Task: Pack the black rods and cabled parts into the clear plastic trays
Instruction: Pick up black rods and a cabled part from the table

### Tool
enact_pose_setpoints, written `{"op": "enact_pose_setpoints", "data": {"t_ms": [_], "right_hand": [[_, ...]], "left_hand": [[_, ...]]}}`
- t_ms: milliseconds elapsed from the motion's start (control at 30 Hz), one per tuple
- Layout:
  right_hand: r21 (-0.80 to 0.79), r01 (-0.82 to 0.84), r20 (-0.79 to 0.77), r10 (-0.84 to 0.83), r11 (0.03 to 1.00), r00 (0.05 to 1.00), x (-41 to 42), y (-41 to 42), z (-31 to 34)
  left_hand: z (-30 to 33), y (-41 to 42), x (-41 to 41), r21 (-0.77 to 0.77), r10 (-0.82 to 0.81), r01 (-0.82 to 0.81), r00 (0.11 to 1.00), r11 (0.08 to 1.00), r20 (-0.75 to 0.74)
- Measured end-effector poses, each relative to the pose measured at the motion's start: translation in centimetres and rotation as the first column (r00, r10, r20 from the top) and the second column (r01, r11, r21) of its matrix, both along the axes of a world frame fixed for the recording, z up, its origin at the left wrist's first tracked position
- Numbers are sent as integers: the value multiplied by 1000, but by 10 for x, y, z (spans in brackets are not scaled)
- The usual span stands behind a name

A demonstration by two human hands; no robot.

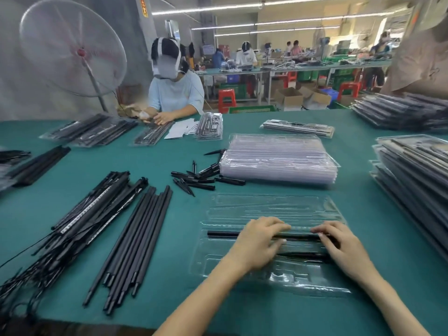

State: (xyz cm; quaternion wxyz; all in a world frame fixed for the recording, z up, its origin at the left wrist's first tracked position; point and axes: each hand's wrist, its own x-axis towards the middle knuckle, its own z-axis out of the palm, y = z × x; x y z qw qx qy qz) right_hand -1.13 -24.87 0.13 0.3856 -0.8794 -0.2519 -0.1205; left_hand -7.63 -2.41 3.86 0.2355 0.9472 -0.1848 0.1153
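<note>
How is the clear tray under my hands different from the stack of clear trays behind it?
The tray under the hands lies alone, flat on the green table; the stack of trays is many layers piled up. The single tray holds a black rod, pressed by the left hand and right hand; the stack looks empty and untouched. Both are clear moulded plastic of similar outline.

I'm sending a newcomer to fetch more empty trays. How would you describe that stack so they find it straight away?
On the green table, look straight beyond the single clear tray under the worker's hands. The stack of empty clear trays lies flat there, with loose black spikes scattered at its left edge. Unlike the dark, filled stacks on the right, it looks pale and holds no black parts.
</note>
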Motion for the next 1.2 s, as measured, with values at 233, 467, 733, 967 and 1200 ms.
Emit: {"op": "enact_pose_setpoints", "data": {"t_ms": [233, 467, 733, 967, 1200], "right_hand": [[-118, -21, 14, 22, 993, 1000, -6, 7, 5], [-161, -13, -2, 13, 987, 1000, -10, 12, 12], [-103, -16, -73, 9, 995, 997, -9, 11, 14], [-176, 147, -9, -151, 973, 988, -3, 33, 37], [293, -346, -167, 404, 891, 899, -70, 205, 100]], "left_hand": [[30, 224, -33, 34, 799, -802, 597, 596, 74], [-6, 320, -79, 606, 912, -738, 407, 297, 49], [5, 336, -80, 177, 897, -880, 423, 440, -124], [41, 341, -96, -522, 726, -735, 627, 432, -282], [65, 333, -130, -828, 575, -482, 778, 288, -253]]}}
